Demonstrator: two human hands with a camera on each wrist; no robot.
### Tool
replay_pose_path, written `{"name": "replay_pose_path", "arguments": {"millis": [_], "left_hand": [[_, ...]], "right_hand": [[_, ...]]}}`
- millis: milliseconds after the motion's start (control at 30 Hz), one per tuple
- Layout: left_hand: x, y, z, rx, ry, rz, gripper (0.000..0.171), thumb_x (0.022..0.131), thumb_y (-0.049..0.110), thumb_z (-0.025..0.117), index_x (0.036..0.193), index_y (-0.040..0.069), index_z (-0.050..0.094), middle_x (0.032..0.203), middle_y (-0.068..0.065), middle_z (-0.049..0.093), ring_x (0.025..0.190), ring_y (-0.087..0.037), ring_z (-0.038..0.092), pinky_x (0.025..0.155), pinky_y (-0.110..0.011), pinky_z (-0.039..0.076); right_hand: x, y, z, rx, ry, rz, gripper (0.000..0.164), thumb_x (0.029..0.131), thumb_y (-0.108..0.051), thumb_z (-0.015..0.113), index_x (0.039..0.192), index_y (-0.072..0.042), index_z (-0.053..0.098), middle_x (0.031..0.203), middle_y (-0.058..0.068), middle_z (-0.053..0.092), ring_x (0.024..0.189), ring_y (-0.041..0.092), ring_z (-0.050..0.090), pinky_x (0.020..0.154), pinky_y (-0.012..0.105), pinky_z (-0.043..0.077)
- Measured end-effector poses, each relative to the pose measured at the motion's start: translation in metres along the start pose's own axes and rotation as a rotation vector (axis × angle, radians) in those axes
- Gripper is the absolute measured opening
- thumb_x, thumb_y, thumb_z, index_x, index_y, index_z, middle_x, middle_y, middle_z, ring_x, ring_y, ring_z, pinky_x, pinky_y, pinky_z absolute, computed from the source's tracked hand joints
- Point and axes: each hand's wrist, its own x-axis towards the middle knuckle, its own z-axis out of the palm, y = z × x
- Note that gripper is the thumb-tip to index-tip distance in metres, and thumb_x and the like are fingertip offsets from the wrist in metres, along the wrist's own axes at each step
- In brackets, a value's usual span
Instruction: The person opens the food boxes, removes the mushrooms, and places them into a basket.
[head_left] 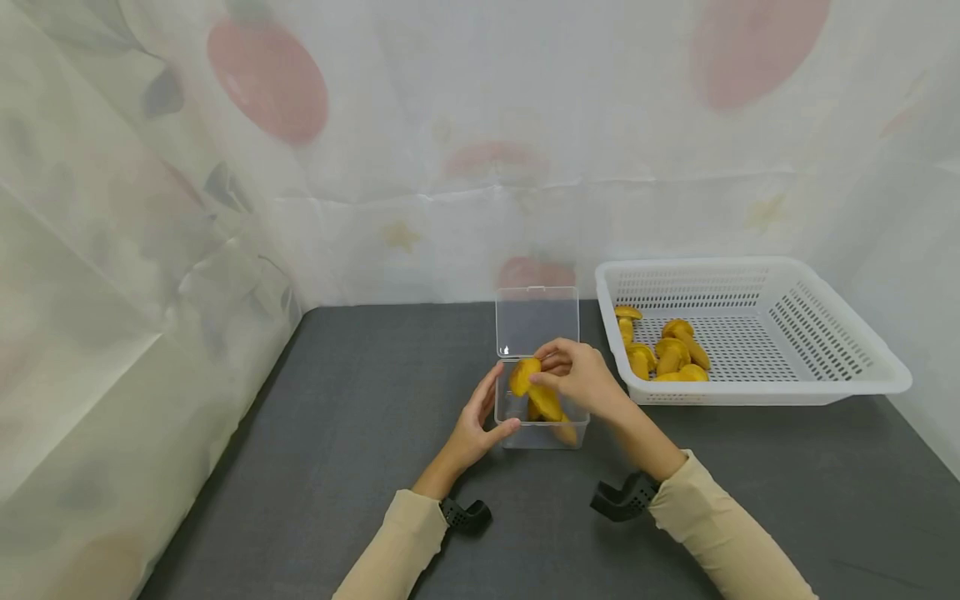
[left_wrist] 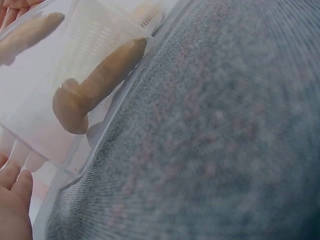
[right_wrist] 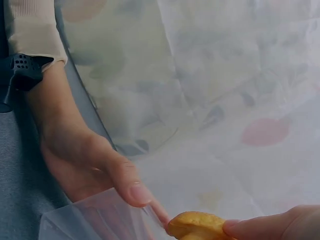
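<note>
A clear plastic box point(head_left: 542, 435) stands on the dark tabletop, its hinged lid point(head_left: 537, 321) raised at the back. My right hand point(head_left: 588, 379) is over the box and pinches a yellow mushroom point(head_left: 524, 377) between thumb and fingers. More yellow mushrooms lie inside; one mushroom point(left_wrist: 107, 75) shows through the wall in the left wrist view. At the box's left side, my left hand point(head_left: 472, 425) rests with long fingers along the wall and the thumb at the front corner. The right wrist view shows the held mushroom point(right_wrist: 197, 226) beside the left hand point(right_wrist: 95, 160).
A white perforated basket point(head_left: 832, 388) stands to the right of the box, with several yellow mushrooms point(head_left: 672, 354) gathered at its left end. Behind the table hangs a pale printed curtain point(head_left: 420, 100), which continues along the left side. Black wrist mounts point(head_left: 624, 497) sit under both wrists.
</note>
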Motion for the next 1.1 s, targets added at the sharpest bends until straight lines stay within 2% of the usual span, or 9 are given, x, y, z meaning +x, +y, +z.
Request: {"name": "replay_pose_path", "arguments": {"millis": [133, 267, 400, 567, 833, 967, 1100], "left_hand": [[-0.001, 0.016, 0.0, 0.01, -0.009, -0.012, 0.084, 0.089, 0.008, 0.067, 0.154, 0.0, 0.015, 0.162, -0.022, 0.013, 0.151, -0.04, 0.013, 0.119, -0.057, 0.018], [-0.002, 0.019, 0.0, 0.014, -0.012, -0.01, 0.084, 0.089, 0.008, 0.066, 0.154, -0.001, 0.014, 0.162, -0.022, 0.012, 0.151, -0.04, 0.013, 0.119, -0.058, 0.018], [-0.001, 0.009, 0.0, 0.007, -0.008, 0.008, 0.084, 0.088, 0.006, 0.066, 0.154, 0.0, 0.015, 0.162, -0.022, 0.013, 0.151, -0.04, 0.012, 0.119, -0.058, 0.018], [0.001, -0.013, -0.001, 0.015, 0.002, 0.023, 0.087, 0.087, 0.001, 0.067, 0.156, 0.009, 0.015, 0.163, -0.017, 0.012, 0.152, -0.036, 0.011, 0.119, -0.057, 0.018], [0.0, -0.019, -0.001, 0.014, 0.004, 0.064, 0.084, 0.089, 0.012, 0.067, 0.156, 0.018, 0.018, 0.164, -0.011, 0.014, 0.153, -0.031, 0.012, 0.12, -0.053, 0.02], [0.0, -0.019, -0.001, 0.011, 0.002, 0.062, 0.083, 0.09, 0.018, 0.068, 0.156, 0.019, 0.018, 0.164, -0.01, 0.014, 0.153, -0.03, 0.012, 0.122, -0.045, 0.021], [0.0, -0.02, -0.001, 0.01, 0.002, 0.06, 0.083, 0.09, 0.018, 0.068, 0.156, 0.018, 0.017, 0.164, -0.01, 0.014, 0.153, -0.03, 0.012, 0.122, -0.03, 0.021]], "right_hand": [[0.0, -0.002, -0.005, 0.021, 0.014, -0.008, 0.027, 0.087, -0.012, 0.071, 0.109, 0.003, 0.064, 0.105, 0.023, 0.071, 0.095, 0.033, 0.071, 0.082, 0.037, 0.06], [-0.001, -0.002, -0.012, 0.047, 0.034, -0.018, 0.028, 0.087, -0.011, 0.07, 0.109, 0.005, 0.064, 0.104, 0.025, 0.071, 0.093, 0.033, 0.071, 0.081, 0.037, 0.061], [-0.001, -0.002, -0.019, 0.052, 0.061, -0.003, 0.029, 0.087, -0.012, 0.071, 0.11, 0.004, 0.063, 0.104, 0.024, 0.071, 0.091, 0.031, 0.071, 0.08, 0.034, 0.06], [-0.003, -0.003, -0.029, 0.072, 0.086, 0.019, 0.03, 0.087, -0.011, 0.07, 0.112, 0.004, 0.063, 0.107, 0.025, 0.071, 0.093, 0.032, 0.071, 0.078, 0.029, 0.06], [-0.008, -0.004, -0.049, 0.029, 0.11, 0.038, 0.038, 0.09, -0.016, 0.067, 0.123, 0.003, 0.061, 0.114, 0.026, 0.069, 0.101, 0.035, 0.069, 0.082, 0.03, 0.059], [-0.011, -0.003, -0.057, 0.039, 0.115, 0.067, 0.043, 0.091, -0.02, 0.066, 0.128, 0.002, 0.059, 0.12, 0.025, 0.066, 0.106, 0.036, 0.067, 0.084, 0.027, 0.058], [-0.013, -0.002, -0.064, 0.042, 0.123, 0.1, 0.045, 0.092, -0.024, 0.065, 0.13, -0.001, 0.058, 0.123, 0.024, 0.065, 0.108, 0.032, 0.066, 0.086, 0.026, 0.057]]}}
